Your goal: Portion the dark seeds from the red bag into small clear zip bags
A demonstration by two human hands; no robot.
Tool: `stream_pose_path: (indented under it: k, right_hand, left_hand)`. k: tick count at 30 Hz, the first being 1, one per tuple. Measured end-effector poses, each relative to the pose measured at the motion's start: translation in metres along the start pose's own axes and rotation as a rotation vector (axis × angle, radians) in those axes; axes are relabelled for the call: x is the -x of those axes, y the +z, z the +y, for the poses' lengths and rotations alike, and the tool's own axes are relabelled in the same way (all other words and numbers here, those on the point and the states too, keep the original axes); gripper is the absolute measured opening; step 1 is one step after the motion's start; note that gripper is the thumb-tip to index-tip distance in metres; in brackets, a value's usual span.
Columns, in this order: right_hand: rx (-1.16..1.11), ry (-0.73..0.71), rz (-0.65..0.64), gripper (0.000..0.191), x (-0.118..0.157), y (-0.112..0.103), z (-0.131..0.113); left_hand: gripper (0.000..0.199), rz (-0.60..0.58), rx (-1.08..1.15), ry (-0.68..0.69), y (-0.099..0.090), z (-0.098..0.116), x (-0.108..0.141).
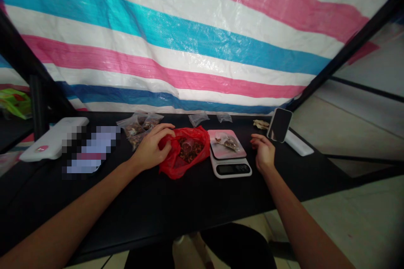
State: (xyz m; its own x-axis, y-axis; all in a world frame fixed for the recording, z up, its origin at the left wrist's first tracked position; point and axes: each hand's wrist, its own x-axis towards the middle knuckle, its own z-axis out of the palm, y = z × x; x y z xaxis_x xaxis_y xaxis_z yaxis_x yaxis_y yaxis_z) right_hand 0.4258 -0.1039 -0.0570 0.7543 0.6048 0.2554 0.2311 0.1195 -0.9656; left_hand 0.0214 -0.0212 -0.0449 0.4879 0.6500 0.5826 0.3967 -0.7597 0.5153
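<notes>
Striped pink, white and blue tarpaulin hangs behind a black tabletop that carries the whole work. Near the middle sits a red plastic bag, its mouth open on a heap of brown dried pieces. The left hand is clamped on the bag's edge, fingers curled over the rim. The right hand holds nothing: its fingers are apart and loosely curved, just beside a digital kitchen scale, though whether it touches the tabletop is hard to tell.

On the scale's pink platform lies a small clear bag with a little of the brown material inside. Behind the red bag, a cluster of clear bags already holds similar pieces, while two small clear bags farther along look flat and nearly empty. So some portions appear bagged, and a sizeable heap remains in the red bag. To the right, a black-screened phone leans upright beside pale scraps; a white slab lies at the left, next to a blurred patch.
</notes>
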Motion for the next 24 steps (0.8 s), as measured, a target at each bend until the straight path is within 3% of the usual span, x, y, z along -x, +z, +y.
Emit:
stream_pose_path:
  k: [11,17,21,24]
  right_hand:
    - [-0.019,0.013,-0.062,0.028,-0.003,-0.003,0.004]
    - [0.029,-0.016,-0.380,0.039,0.001,-0.004,-0.014]
    - [0.380,-0.300,-0.715,0.057,0.010,0.008,-0.042]
    - [0.707,-0.476,-0.809,0.057,0.017,0.030,-0.064]
  left_hand:
    - [0.023,-0.019,0.034,0.007,0.003,0.001,0.000]
    - [0.024,-0.004,0.027,0.019,0.000,0.008,-0.001]
    - [0.024,0.002,0.025,0.032,0.000,0.009,-0.001]
    - [0.024,0.005,0.033,0.030,0.000,0.009,-0.001]
